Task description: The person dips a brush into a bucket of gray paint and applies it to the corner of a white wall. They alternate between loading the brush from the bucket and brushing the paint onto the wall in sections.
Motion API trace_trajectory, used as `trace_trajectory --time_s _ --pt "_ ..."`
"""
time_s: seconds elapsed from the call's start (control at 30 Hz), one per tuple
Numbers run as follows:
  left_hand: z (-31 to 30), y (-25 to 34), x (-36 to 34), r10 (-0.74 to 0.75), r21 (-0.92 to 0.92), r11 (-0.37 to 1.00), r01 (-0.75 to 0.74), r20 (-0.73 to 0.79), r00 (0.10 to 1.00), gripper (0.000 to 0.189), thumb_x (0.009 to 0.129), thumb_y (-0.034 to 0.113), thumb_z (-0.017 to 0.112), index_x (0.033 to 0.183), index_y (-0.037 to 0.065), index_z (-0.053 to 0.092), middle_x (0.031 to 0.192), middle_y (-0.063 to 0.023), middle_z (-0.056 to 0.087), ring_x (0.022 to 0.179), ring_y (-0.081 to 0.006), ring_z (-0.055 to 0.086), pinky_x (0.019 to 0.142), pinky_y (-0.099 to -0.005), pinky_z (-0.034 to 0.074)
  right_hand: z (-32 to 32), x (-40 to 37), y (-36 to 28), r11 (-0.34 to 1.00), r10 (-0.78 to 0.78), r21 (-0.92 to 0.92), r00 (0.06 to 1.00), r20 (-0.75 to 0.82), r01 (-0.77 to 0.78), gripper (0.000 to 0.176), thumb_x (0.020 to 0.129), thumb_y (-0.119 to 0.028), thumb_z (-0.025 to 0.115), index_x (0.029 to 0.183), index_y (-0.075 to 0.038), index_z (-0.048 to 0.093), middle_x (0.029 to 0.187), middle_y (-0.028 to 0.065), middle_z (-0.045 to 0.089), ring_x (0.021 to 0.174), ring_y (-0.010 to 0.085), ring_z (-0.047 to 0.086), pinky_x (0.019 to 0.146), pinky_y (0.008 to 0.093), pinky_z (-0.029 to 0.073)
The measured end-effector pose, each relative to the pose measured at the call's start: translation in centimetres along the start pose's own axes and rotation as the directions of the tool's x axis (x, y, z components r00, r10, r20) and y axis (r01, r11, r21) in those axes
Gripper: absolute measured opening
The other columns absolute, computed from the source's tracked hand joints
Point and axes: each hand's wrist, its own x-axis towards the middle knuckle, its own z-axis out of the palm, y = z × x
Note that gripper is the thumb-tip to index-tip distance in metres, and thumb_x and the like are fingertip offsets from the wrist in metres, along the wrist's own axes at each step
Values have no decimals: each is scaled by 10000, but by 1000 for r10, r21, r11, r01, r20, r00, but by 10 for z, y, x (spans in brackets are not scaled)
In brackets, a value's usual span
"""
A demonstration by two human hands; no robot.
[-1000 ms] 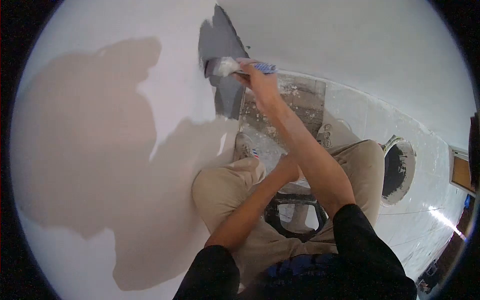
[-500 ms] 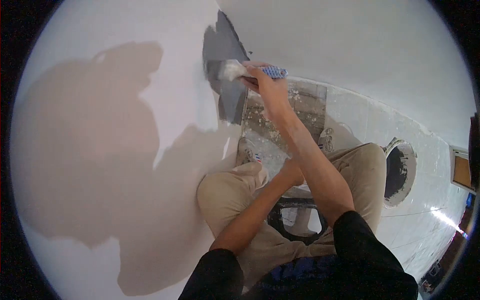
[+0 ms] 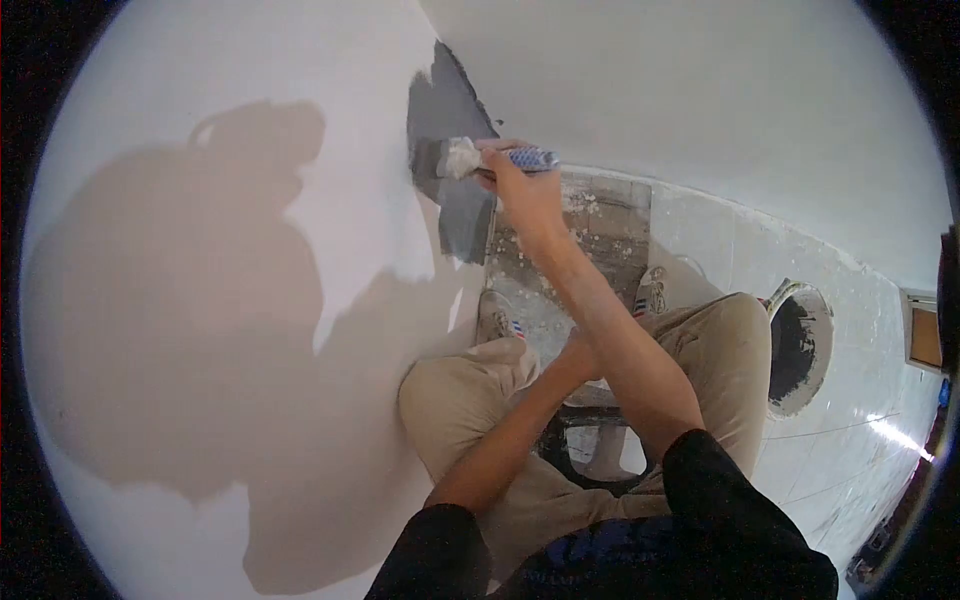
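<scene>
Brush [image 3: 462,158]: held out at the corner, bristle end against the grey patch [image 3: 452,100] on the left wall [image 3: 370,60]; lying roughly crosswise, probably so the bristles' breadth meets the wall.
Right hand [image 3: 520,190]: fingers wrapped round the brush's blue-patterned handle, close to its pale head, likely for firm control.
Left hand [image 3: 580,352]: low between the knees, partly behind the right forearm; what it holds, if anything, I cannot tell. The hands are well apart, though the forearms cross in view.
Board [image 3: 622,215]: flat on the floor beneath the corner, speckled with pale spots, perhaps there to catch drips.
Stool [image 3: 590,412]: black, under the person, presumably bringing the body down to this low stretch of wall.
Bucket [image 3: 823,345]: just beside the right knee, apparently placed within easy reach; dark grey coating [image 3: 790,350] inside, some smeared up its pale wall; depth unclear.
</scene>
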Motion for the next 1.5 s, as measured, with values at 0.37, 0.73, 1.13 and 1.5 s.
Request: trace_trajectory --time_s 0.37,0.73,1.13,1.5 --pt "13 -29 -11 -30 -309 951 13 -49 998 569 808 308 695 1284 59 509 1337 -151 496 1246 -314 428 1060 -412 324 3 -3 -11 997 -25 72 1000 17 24 157 853 -71 618 966 34 648 922 116 657 827 177 651 777 263 560" --pt "-35 37 -14 60 -63 996 -62 -47 997 474 880 303 555 1291 72 512 1301 -204 529 1221 -361 466 1047 -438 342 1 -8 5 993 14 117 1000 1 -14 144 866 -35 586 970 46 644 960 136 658 847 190 655 787 279 568" --pt "7 -10 4 55 97 994 -58 26 998 474 902 307 524 1313 72 488 1324 -226 499 1227 -379 456 1050 -449 336 9 -16 9 987 36 155 999 -14 -33 157 877 -55 576 988 34 642 957 118 654 851 185 651 785 270 553" --pt "12 -16 -3 117 148 982 -118 12 993 475 922 309 495 1333 73 466 1345 -245 471 1232 -395 447 1052 -459 330 -1 -35 22 992 1 123 1000 -17 1 135 883 -52 566 974 17 637 927 95 644 843 158 638 765 252 553"
